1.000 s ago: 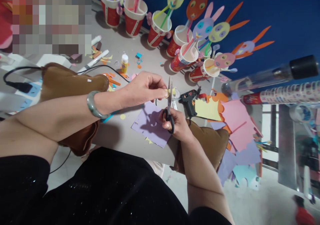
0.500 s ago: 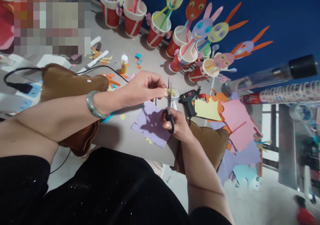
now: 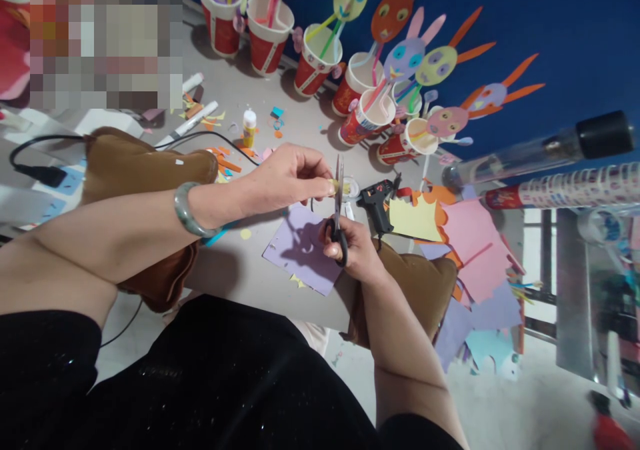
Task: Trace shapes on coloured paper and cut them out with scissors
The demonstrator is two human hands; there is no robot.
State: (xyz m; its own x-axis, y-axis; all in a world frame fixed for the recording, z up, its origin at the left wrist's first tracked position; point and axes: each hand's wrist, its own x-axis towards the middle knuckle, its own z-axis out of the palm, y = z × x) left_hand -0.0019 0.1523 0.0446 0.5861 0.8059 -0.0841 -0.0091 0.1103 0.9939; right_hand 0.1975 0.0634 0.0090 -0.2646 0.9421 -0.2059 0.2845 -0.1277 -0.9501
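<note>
Just then, the person's left hand (image 3: 295, 178) had a small yellow paper scrap (image 3: 336, 183) pinched between thumb and fingertips, above the table (image 3: 305, 120). The right hand (image 3: 361, 253) was curled closed around the black-handled metal scissors (image 3: 339, 203), their blades pointing to the far side, right at the scrap; I couldn't tell whether they bit into it. Below lay a purple paper sheet (image 3: 295, 243), streaked with shadow. Near the scissors, to the right, sat a black glue gun (image 3: 376, 203), beside a jagged-edged yellow paper sheet (image 3: 414, 219). Red-and-white paper cups (image 3: 319, 69) stood along the far side.
</note>
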